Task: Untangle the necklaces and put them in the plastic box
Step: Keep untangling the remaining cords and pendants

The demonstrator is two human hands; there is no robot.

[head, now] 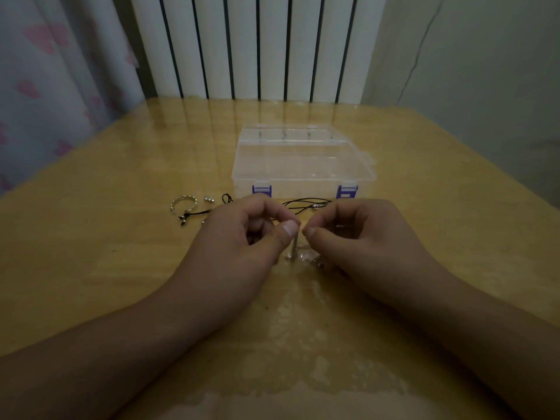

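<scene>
A clear plastic box (303, 165) with purple latches stands closed on the table, just beyond my hands. My left hand (242, 234) and my right hand (357, 231) meet in front of it, each pinching a thin silver chain (294, 248) between thumb and forefinger. The chain hangs down to the table between them. A black cord necklace (306, 203) with small silver beads lies behind my hands, partly hidden by them. Its other end (194, 214) shows at the left.
A silver twisted bangle (183, 204) and a small silver bead (209, 200) lie left of the box on the glossy wooden table (121, 268). A white radiator stands behind the table, a curtain with pink hearts at the left.
</scene>
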